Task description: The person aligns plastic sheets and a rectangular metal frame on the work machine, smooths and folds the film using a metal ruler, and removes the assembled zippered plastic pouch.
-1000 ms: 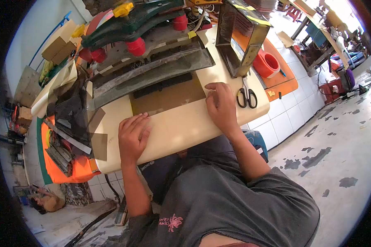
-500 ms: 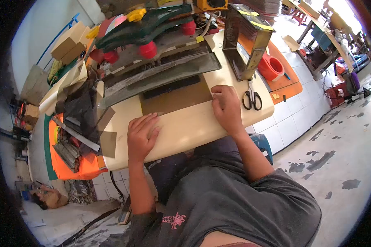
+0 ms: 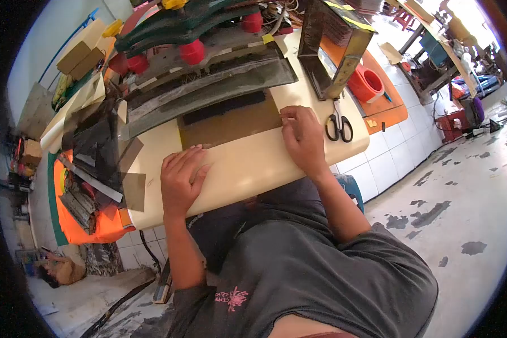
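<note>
i have the left hand [image 3: 180, 177] at the near left corner of the brown sheet [image 3: 236, 127], fingers close together, thumb apart. my right hand [image 3: 303, 141] curls its fingers at the sheet's right edge; from here i cannot tell whether they pinch it. the sheet lies on the cream tabletop [image 3: 248, 169], left of 1 pair of scissors [image 3: 338, 127].

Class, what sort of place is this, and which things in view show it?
Probably a workshop: a green frame with red fittings, scissors on the cream worktop, and a second, cluttered bench in the background.
</note>
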Demonstrator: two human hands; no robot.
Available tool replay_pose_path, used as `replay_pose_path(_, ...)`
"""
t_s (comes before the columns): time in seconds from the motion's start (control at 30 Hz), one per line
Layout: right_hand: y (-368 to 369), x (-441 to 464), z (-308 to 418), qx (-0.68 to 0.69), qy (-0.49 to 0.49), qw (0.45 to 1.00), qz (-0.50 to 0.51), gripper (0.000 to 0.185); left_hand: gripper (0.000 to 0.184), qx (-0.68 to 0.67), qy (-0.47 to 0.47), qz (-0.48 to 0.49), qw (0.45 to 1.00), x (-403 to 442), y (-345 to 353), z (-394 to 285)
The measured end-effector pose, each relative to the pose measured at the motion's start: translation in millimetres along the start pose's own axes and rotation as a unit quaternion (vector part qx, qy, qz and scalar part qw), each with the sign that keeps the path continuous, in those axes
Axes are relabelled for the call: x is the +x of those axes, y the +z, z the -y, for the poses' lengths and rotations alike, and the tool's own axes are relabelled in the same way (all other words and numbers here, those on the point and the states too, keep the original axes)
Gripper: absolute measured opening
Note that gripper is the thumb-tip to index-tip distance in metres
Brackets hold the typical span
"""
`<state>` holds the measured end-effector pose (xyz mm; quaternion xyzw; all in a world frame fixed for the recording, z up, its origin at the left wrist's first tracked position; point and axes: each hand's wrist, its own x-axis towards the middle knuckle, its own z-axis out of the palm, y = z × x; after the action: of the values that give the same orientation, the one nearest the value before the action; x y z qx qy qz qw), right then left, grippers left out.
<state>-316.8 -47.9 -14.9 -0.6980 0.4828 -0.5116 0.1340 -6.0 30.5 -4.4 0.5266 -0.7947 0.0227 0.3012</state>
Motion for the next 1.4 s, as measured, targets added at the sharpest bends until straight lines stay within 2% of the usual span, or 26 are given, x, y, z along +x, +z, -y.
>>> replay_pose_path(0.33,-9.7,5.1,8.7,0.058,-0.007,0.998,-0.018,0.017,0.027,-0.01,-0.019,0.0,1.0,-1.8,-0.1,-0.3)
replay_pose_path(0.4,-25.8,11.0,16.6,0.048,-0.02,0.997,-0.059,0.015,0.029,-0.011,-0.018,0.004,1.0,-3.6,-0.1,1.7)
replay_pose_path(0.43,-33.3,16.4,12.7,0.02,-0.034,0.993,-0.113,0.012,0.032,-0.013,-0.02,0.009,1.0,-6.2,-0.3,2.3)
replay_pose_path(0.47,-43.1,24.4,10.0,0.048,-0.024,0.987,-0.151,0.013,0.032,-0.014,-0.023,0.009,1.0,-7.5,-1.1,1.8)
replay_pose_path(0.5,-52.8,35.1,-5.6,0.077,-0.053,0.978,-0.185,0.016,0.032,-0.015,-0.023,0.01,1.0,-6.4,-2.5,1.0)
replay_pose_path(0.53,-63.8,44.9,-5.3,0.076,-0.016,0.972,-0.224,0.023,0.032,-0.017,-0.022,0.009,1.0,-4.9,-3.0,0.3)
replay_pose_path(0.67,-100.3,86.8,-36.2,0.059,0.03,0.972,-0.224,0.036,0.027,-0.018,-0.01,-0.015,1.0,-1.8,-1.7,0.9)
replay_pose_path(0.73,-109.7,99.7,-70.9,0.101,0.03,0.991,-0.085,0.051,0.027,-0.031,-0.008,-0.016,0.999,-3.1,-0.1,3.2)
replay_pose_path(0.77,-112.7,106.1,-79.9,0.102,0.03,0.991,-0.084,0.051,0.027,-0.029,-0.009,-0.016,0.999,-3.3,-0.2,3.4)
replay_pose_path(0.83,-111.2,114.9,-82.0,0.232,0.077,0.97,0.007,0.056,0.027,-0.025,-0.006,-0.016,1.0,-3.2,-1.0,2.9)
replay_pose_path(0.87,-110.5,116.0,-82.7,0.306,0.079,0.948,0.041,0.052,0.027,-0.021,-0.01,-0.014,1.0,-3.1,-1.6,1.7)
replay_pose_path(0.9,-109.9,117.0,-89.5,0.311,0.081,0.946,0.045,0.052,0.027,-0.023,-0.014,-0.015,1.0,-2.0,-1.8,-0.3)
replay_pose_path(0.97,-111.3,123.1,-107.9,0.314,0.092,0.933,0.147,0.045,0.026,-0.018,-0.023,-0.015,0.999,-2.6,-3.2,-0.2)
replay_pose_path(1.03,-102.0,123.1,-115.3,0.34,0.127,0.922,0.135,0.038,0.03,-0.045,-0.043,0.007,0.998,-4.7,-1.3,2.6)
replay_pose_path(1.1,-95.7,128.0,-124.2,0.441,0.065,0.879,0.169,0.032,0.03,-0.04,-0.04,0.009,0.998,-5.0,-0.3,3.8)
replay_pose_path(1.13,-87.4,124.4,-120.8,0.44,0.066,0.888,0.113,0.026,0.03,-0.038,-0.037,0.01,0.999,-4.3,-0.3,3.9)
replay_pose_path(1.4,-85.6,130.8,-94.4,0.467,0.049,0.882,0.046,0.022,0.024,-0.024,-0.03,-0.009,0.999,-3.0,-1.2,2.2)
